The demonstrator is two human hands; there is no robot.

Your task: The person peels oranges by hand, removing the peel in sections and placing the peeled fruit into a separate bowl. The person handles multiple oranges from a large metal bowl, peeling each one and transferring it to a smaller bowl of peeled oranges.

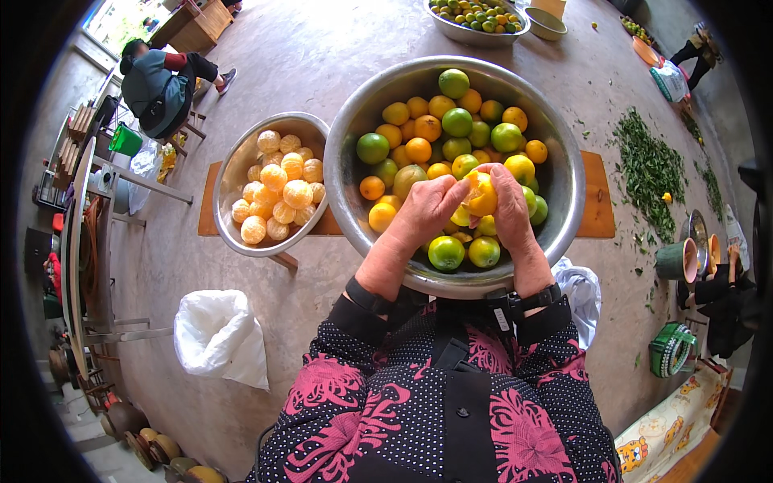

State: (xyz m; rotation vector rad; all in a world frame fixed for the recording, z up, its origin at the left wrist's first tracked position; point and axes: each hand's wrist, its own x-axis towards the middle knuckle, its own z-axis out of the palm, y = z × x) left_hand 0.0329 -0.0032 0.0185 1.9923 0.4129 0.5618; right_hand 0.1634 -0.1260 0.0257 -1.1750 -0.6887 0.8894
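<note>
A partly peeled mandarin (481,194) is held between my two hands above a large steel basin (574,199). My left hand (432,202) grips its left side, thumb pressed against the torn peel. Around the right side curl the fingers of my right hand (509,208). Below lie many unpeeled citrus fruits, some orange and some green, such as a green mandarin (446,253) near the front rim. To the left, a smaller steel bowl (226,181) holds a heap of peeled mandarins (273,177). Both vessels rest on a wooden bench (595,193).
A white plastic sack (220,338) stands open on the floor at left. Another basin of citrus (477,36) sits at the far side. Green leaves (649,172) are strewn at right, near a green bucket (676,261). A seated person (163,90) is at upper left.
</note>
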